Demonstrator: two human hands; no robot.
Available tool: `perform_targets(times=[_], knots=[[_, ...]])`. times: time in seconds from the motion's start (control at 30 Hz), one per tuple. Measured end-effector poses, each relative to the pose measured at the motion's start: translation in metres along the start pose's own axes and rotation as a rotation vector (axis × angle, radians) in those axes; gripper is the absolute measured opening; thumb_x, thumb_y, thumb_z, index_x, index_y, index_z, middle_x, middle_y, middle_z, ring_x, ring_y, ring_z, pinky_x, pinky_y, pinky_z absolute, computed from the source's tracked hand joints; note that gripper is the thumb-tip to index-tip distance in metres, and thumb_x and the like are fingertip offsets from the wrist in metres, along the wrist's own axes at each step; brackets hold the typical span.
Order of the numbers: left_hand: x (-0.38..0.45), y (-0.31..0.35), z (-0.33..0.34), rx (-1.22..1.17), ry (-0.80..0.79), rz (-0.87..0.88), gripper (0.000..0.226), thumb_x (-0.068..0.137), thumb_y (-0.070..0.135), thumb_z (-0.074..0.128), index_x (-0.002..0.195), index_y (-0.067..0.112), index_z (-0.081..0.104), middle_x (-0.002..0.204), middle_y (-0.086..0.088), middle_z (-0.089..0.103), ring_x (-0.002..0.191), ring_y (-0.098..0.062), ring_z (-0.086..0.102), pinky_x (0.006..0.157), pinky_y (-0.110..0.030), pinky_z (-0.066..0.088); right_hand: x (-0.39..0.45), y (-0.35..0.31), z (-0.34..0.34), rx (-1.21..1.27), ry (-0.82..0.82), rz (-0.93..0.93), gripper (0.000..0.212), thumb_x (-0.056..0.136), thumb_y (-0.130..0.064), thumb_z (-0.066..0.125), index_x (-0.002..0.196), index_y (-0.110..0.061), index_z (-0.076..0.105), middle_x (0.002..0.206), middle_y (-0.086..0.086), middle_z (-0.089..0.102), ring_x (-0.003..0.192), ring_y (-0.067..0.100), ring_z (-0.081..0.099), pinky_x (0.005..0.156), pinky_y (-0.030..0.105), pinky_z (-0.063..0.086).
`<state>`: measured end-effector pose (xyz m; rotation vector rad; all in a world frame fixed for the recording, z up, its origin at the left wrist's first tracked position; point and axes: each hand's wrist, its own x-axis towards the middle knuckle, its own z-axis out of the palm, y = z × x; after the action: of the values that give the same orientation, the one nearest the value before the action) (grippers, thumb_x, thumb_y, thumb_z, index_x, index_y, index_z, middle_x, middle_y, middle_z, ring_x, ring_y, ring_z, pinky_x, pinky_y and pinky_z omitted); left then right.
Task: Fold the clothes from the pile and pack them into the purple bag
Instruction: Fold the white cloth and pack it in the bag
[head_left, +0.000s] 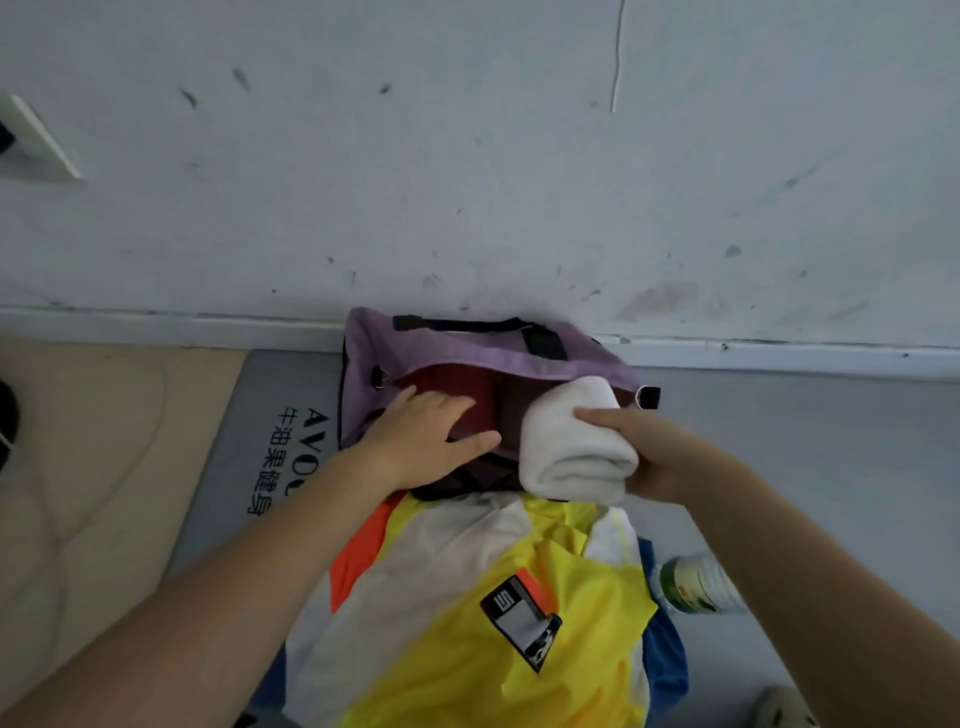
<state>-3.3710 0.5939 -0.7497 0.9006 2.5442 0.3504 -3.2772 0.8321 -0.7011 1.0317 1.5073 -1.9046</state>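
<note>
While the soft purple fabric duffel bag (467, 353) sits against the wall with its zip mouth gaping, the right hand (654, 457) has its fingers wrapped around a rolled white terry towel (571, 447), which is half in the right end of that bag's opening. The left hand (431, 436) lies flat, fingers straight, pressing on a folded red garment (457, 389) already inside the bag's left half, so the two hands are apart.

My guess is the roll is light and squishy but wants to unroll, so grabbing it around the middle like this makes sense. Just in front of the bag is the remaining pile, topped by a slick-looking yellow, white and orange sports jersey (519, 597); probably slippery, so pinch that at the shoulders.
</note>
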Motion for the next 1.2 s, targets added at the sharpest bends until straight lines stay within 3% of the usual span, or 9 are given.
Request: perform_targets(times=[0.2, 0.27, 0.33, 0.47, 0.6, 0.83, 0.93, 1.1, 1.2], knots=[[0.004, -0.022, 0.020, -0.097, 0.004, -0.071, 0.107, 0.062, 0.099, 0.012, 0.148, 0.038, 0.031, 0.109, -0.009, 0.070, 0.103, -0.027, 0.065, 0.071, -0.033, 0.042, 0.055, -0.034, 0.003, 0.039, 0.258, -0.408, 0.045, 0.087, -0.036, 0.071, 0.122, -0.009, 0.060, 0.114, 0.012, 0.070, 0.102, 0.031, 0.068, 0.089, 0.050, 0.056], [0.006, -0.027, 0.017, -0.159, 0.046, -0.076, 0.103, 0.064, 0.098, 0.016, 0.152, 0.046, 0.008, 0.110, -0.011, 0.069, 0.098, -0.027, 0.065, 0.066, -0.032, 0.040, 0.069, -0.038, 0.006, -0.182, 0.320, -0.505, 0.034, 0.086, -0.041, 0.070, 0.106, -0.014, 0.064, 0.101, 0.005, 0.071, 0.091, 0.021, 0.068, 0.075, 0.034, 0.060], [0.012, -0.033, 0.007, -0.190, 0.154, -0.098, 0.094, 0.072, 0.091, 0.025, 0.151, 0.050, -0.006, 0.128, -0.012, 0.061, 0.112, -0.029, 0.061, 0.078, -0.036, 0.047, 0.081, -0.038, 0.007, -0.478, 0.442, -0.618, 0.026, 0.086, -0.043, 0.070, 0.091, -0.019, 0.061, 0.083, -0.007, 0.065, 0.075, 0.009, 0.060, 0.055, 0.011, 0.044], [0.024, -0.040, -0.018, -0.350, 0.321, -0.051, 0.092, 0.080, 0.085, 0.035, 0.151, 0.047, -0.007, 0.159, -0.001, 0.027, 0.140, -0.019, 0.038, 0.109, -0.048, 0.040, 0.104, -0.025, -0.003, -0.992, 0.593, -0.656, 0.045, 0.087, -0.038, 0.068, 0.119, -0.007, 0.057, 0.108, 0.011, 0.065, 0.099, 0.032, 0.058, 0.073, 0.027, 0.036], [0.037, -0.025, -0.027, -0.333, 0.290, 0.014, 0.086, 0.083, 0.079, 0.042, 0.146, 0.059, -0.014, 0.159, -0.005, 0.030, 0.138, -0.023, 0.042, 0.106, -0.046, 0.041, 0.109, -0.015, -0.010, -1.371, 0.361, -0.312, 0.061, 0.088, -0.049, 0.064, 0.133, -0.010, 0.053, 0.127, 0.012, 0.060, 0.113, 0.030, 0.056, 0.084, 0.030, 0.038], [0.025, -0.011, -0.016, -0.181, 0.562, 0.076, 0.060, 0.096, 0.048, 0.050, 0.149, 0.024, 0.035, 0.123, -0.003, 0.061, 0.105, -0.020, 0.061, 0.077, -0.044, 0.056, 0.096, -0.021, -0.002, -0.663, 0.169, -0.400, 0.051, 0.074, -0.044, 0.081, 0.116, -0.022, 0.064, 0.096, -0.011, 0.069, 0.087, 0.009, 0.066, 0.063, 0.014, 0.052], [0.026, -0.012, -0.016, 0.105, 0.849, 0.251, 0.044, 0.092, 0.040, 0.055, 0.126, 0.013, 0.058, 0.130, -0.014, 0.055, 0.118, -0.032, 0.053, 0.089, -0.049, 0.049, 0.102, -0.011, 0.000, -0.318, 0.056, -0.356, 0.054, 0.074, -0.021, 0.084, 0.122, -0.010, 0.063, 0.110, 0.002, 0.072, 0.102, 0.022, 0.069, 0.087, 0.037, 0.058], [0.059, -0.025, -0.008, 0.300, 0.223, 0.080, 0.079, 0.089, 0.073, 0.022, 0.155, 0.030, 0.027, 0.166, -0.001, 0.001, 0.152, -0.033, -0.003, 0.120, -0.057, 0.006, 0.112, 0.024, -0.004, -0.566, 0.326, -0.214, 0.053, 0.082, -0.029, 0.077, 0.126, -0.004, 0.061, 0.120, 0.011, 0.067, 0.108, 0.027, 0.062, 0.090, 0.033, 0.049], [0.078, -0.030, 0.005, 0.332, 0.142, 0.101, 0.085, 0.085, 0.078, 0.017, 0.157, 0.032, 0.014, 0.166, 0.005, -0.007, 0.152, -0.030, -0.009, 0.121, -0.055, 0.002, 0.112, 0.039, -0.012, -0.532, 0.204, -0.221, 0.061, 0.080, -0.028, 0.079, 0.134, -0.011, 0.056, 0.120, 0.006, 0.067, 0.109, 0.024, 0.063, 0.094, 0.036, 0.053]])
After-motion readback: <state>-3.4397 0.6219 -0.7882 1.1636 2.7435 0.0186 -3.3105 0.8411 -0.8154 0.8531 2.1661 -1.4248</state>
